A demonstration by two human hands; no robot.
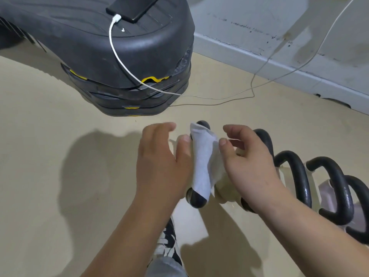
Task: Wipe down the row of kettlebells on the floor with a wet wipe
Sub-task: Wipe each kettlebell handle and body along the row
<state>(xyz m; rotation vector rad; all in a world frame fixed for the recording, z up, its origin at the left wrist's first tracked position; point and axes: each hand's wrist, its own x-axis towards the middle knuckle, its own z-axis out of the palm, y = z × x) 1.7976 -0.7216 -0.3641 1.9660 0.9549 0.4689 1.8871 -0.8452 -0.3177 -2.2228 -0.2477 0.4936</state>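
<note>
A row of kettlebells with black handles and pale bodies runs from the centre to the lower right of the floor. A white wet wipe [203, 160] is draped over the handle of the leftmost kettlebell [196, 200]. My left hand [159, 162] is beside the wipe on its left, fingers straight, thumb touching the wipe's edge. My right hand [249, 166] is on the other side with loosely bent fingers and its thumb against the wipe. It hides part of the second kettlebell [265, 136]. Further handles [297, 172] follow to the right.
A stack of black aerobic step platforms [119, 56] stands on the floor just beyond the hands. On it lies a phone [129, 9] whose white charging cable [219, 97] trails over the floor to the grey wall [279, 62]. My shoe [169, 242] is below the hands.
</note>
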